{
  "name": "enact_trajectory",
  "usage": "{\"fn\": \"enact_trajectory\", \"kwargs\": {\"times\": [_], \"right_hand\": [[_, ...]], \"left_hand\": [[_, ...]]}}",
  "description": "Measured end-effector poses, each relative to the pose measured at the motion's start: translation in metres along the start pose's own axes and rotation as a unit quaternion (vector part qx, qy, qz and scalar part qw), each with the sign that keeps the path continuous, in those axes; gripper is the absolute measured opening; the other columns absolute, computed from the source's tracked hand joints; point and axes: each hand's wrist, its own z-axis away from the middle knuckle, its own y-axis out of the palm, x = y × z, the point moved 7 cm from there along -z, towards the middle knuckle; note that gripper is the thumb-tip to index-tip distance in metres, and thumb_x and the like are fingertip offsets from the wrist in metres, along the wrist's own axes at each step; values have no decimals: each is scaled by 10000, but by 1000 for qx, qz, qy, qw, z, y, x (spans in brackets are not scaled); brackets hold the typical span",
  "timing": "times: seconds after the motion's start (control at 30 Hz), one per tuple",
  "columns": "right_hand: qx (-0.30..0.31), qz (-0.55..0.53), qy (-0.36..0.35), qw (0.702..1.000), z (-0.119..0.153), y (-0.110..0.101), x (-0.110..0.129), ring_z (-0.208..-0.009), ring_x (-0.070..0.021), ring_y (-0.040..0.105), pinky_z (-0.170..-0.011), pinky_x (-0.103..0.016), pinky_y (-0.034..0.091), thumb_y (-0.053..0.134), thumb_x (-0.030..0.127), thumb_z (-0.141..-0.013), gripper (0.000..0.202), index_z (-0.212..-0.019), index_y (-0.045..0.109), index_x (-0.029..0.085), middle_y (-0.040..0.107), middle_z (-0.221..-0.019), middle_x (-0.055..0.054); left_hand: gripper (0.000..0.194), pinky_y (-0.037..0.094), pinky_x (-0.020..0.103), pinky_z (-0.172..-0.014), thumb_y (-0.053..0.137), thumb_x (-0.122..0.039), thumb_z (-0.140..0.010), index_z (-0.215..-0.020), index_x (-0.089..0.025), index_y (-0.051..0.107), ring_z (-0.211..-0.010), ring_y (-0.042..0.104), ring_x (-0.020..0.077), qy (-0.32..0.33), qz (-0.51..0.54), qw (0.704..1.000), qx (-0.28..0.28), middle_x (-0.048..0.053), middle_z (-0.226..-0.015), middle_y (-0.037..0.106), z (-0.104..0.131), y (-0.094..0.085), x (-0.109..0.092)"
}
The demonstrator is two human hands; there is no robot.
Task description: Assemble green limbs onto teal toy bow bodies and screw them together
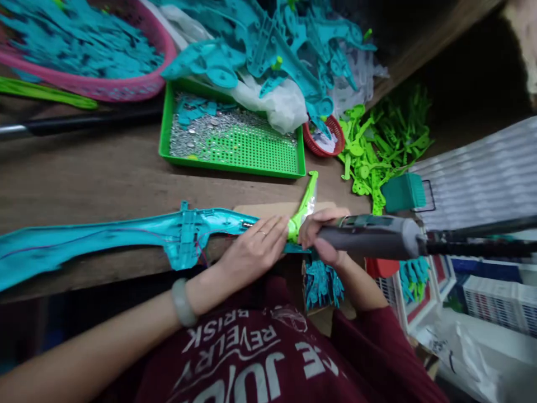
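A long teal plastic shell (pixel 145 234) with thin wires inside lies across the front of the bench. My left hand (pixel 255 246) is laid over its right part, fingers together and bent down over it, the thumb hidden. The fingertips touch a lime-green lever-shaped part (pixel 302 210) that sticks up from the shell. My right hand (pixel 323 229) is closed around the front of a grey electric screwdriver (pixel 373 235), held nearly level. Its tip points at the green part's base, where my fingers hide the contact.
Behind the shell stands a green perforated tray (pixel 232 169) of small metal screws. A pink basket (pixel 168 56) of teal pieces, a heap of teal shells (pixel 268 39), a small red basket (pixel 308 143) and lime-green parts (pixel 363 162) line the back. The screwdriver's dark cord (pixel 482 246) runs right.
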Motion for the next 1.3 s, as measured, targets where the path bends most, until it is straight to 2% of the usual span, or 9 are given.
{"fn": "enact_trajectory", "kwargs": {"times": [0.1,0.17,0.3,0.37,0.53,0.67,0.9,1.13,1.3], "right_hand": [[-127,15,-50,991,6,-3,14,-360,-91,453,-411,-206,445,608,384,-888,223,-1074,501,324,465,-518,139],[-162,27,-46,985,6,0,17,-352,-97,420,-387,-213,424,606,381,-872,222,-1049,489,316,423,-512,138],[-119,72,-37,990,0,9,15,-335,-113,359,-368,-249,386,611,496,-856,275,-1021,461,335,358,-494,131],[-94,87,-38,991,-1,11,13,-332,-119,333,-369,-266,376,601,531,-867,290,-1031,452,344,341,-497,128],[-75,50,-89,992,3,11,15,-326,-109,331,-343,-246,364,606,422,-903,241,-1081,475,325,358,-502,130],[-64,53,-115,990,6,10,14,-310,-103,314,-331,-237,355,577,433,-925,250,-1117,460,325,337,-500,137],[1,64,-103,993,10,13,7,-322,-117,325,-358,-251,368,527,479,-974,260,-1188,418,380,326,-493,139],[14,65,-98,993,11,13,2,-333,-131,380,-424,-288,447,484,516,-987,287,-1201,367,363,353,-501,146],[53,45,-96,993,10,14,2,-304,-97,363,-393,-237,420,536,499,-958,270,-1116,381,345,363,-482,166]], "left_hand": [[274,603,446,-939,486,-71,-973,-1158,18,668,-1123,719,332,12,-1,1000,-11,261,-1240,712,0,1,-4],[303,594,467,-965,452,-43,-974,-1184,2,665,-1176,696,337,9,8,1000,3,260,-1278,694,1,4,-5],[365,543,482,-1069,403,-72,-1014,-1310,-19,610,-1289,630,313,-7,31,998,55,247,-1358,651,4,13,-4],[360,549,487,-1062,407,-86,-1022,-1310,9,601,-1276,637,328,-5,22,998,53,260,-1350,651,5,14,-4],[348,583,494,-1012,422,-78,-1008,-1276,8,627,-1232,665,350,5,15,999,35,276,-1323,660,5,12,-5],[338,586,488,-1009,434,-79,-1002,-1255,-26,652,-1215,678,338,7,20,999,38,254,-1310,676,4,12,-3],[333,599,483,-997,427,-85,-1007,-1219,-54,682,-1189,694,334,-11,45,998,40,223,-1303,692,2,10,-1],[351,569,520,-1045,452,-95,-1005,-1287,-87,661,-1277,638,343,-40,99,993,48,220,-1372,651,6,15,1],[352,584,515,-1018,426,-76,-1005,-1261,-53,667,-1247,657,352,-19,68,996,55,241,-1359,649,6,13,-1]]}}
